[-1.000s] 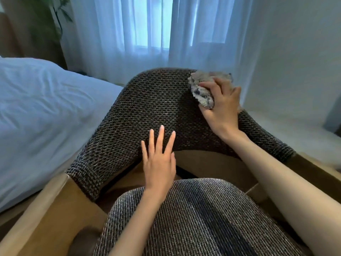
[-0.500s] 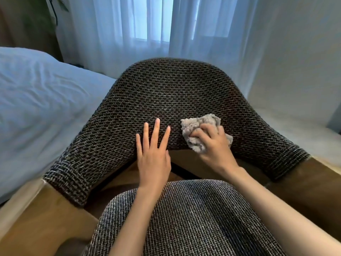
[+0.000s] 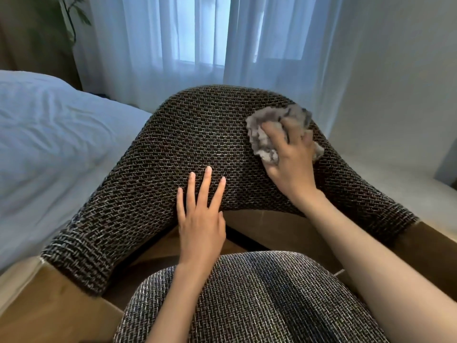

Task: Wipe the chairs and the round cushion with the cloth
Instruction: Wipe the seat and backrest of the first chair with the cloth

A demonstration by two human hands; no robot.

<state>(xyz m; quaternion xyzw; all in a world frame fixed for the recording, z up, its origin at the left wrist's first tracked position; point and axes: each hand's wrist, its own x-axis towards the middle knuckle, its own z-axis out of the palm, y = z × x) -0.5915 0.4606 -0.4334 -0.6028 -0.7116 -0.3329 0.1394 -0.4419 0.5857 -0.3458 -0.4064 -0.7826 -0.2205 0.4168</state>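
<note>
Head view of a chair with a dark woven backrest (image 3: 188, 144) set in a wooden frame (image 3: 57, 310). The right hand (image 3: 289, 159) grips a crumpled grey cloth (image 3: 262, 142), its fingers curled over the bundle and pressing it against the upper right part of the backrest, just below the top edge. Folds of the cloth stick out past the hand on the left and above the fingers. The left hand (image 3: 200, 219) lies flat on the lower middle of the backrest, fingers straight and slightly spread, holding nothing; it is well apart from the cloth. Both forearms reach across the rounded seat cushion (image 3: 259, 300), covered in a lighter grey weave, which fills the lower centre of the view. To the left of the chair stands a bed (image 3: 49, 144) with pale, creased sheets. Behind the chair hang sheer white curtains (image 3: 173, 45) over a bright window, and a leafy plant (image 3: 71, 18) shows in the upper left corner.
</note>
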